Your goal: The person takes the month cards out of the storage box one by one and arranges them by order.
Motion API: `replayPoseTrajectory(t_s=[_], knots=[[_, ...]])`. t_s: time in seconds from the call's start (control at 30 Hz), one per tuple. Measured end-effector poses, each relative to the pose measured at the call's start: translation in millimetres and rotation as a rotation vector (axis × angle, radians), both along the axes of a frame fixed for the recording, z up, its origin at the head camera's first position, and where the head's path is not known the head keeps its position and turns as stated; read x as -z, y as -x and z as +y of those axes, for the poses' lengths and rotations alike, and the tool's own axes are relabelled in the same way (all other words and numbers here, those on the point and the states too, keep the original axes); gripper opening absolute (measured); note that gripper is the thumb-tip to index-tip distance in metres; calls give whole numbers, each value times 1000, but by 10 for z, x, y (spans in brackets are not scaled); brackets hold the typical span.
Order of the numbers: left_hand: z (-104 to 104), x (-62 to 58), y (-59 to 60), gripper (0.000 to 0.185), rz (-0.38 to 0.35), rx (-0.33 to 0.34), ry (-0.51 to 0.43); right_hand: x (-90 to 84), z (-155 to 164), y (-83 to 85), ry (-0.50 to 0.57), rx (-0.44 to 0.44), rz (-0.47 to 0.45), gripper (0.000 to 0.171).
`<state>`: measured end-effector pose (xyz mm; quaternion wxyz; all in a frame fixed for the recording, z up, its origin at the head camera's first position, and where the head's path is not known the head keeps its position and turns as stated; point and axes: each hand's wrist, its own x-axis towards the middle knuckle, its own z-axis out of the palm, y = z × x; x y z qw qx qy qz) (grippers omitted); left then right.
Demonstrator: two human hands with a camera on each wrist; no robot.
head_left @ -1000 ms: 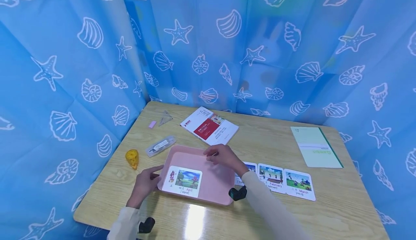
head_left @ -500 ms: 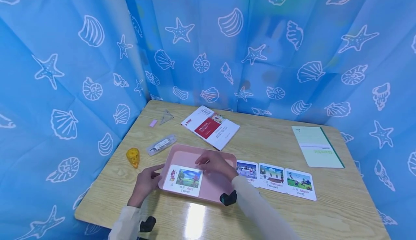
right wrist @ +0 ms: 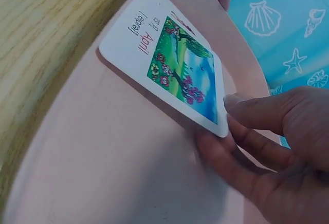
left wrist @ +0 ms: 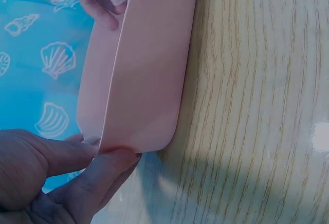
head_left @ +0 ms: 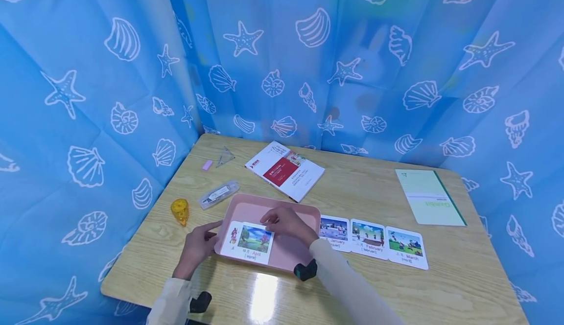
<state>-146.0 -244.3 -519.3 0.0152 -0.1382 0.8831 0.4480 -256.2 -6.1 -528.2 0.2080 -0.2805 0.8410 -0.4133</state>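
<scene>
A pink tray (head_left: pixel 296 256) lies on the table in front of me in the head view. My left hand (head_left: pixel 198 247) pinches the tray's left wall between thumb and fingers, as the left wrist view shows. Inside the tray, toward its left, is a picture card printed "April" (right wrist: pixel 177 72). My right hand (head_left: pixel 288 223) reaches over the tray and pinches one corner of this card between thumb and fingers. The card's near edge stands slightly off the tray floor in the right wrist view. Another card (head_left: pixel 233 237) with a small figure shows partly beneath it on the left.
Right of the tray lie the January (head_left: pixel 336 232), February (head_left: pixel 369 238) and March (head_left: pixel 406 247) cards in a row. Behind are a book (head_left: pixel 284 171), pencil case (head_left: pixel 219 195), set square (head_left: pixel 225 156), pink eraser (head_left: pixel 207 165), yellow tape dispenser (head_left: pixel 180 211) and green notebook (head_left: pixel 429 197).
My right hand has moved left and slightly down from the tray's far right side to the April card and taken its corner. The left hand keeps its hold on the tray.
</scene>
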Motion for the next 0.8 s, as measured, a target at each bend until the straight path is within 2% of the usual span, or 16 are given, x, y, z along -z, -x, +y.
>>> replayPoseTrajectory(t_s=[0.13,0.4,0.6,0.8], knots=[[14,-7,-1,39,1,-6,7,7,-2,16,-34,1,38,17],[26,-14,-14,39,-1,-11,20,-25,39,14,-36,24,21,15],[22,-27,-24,40,-28,-5,-7,-121,154,24,-1,116,2,14],[12,-52,-21,40,-32,4,-5,-238,413,112,-1,212,12,15]])
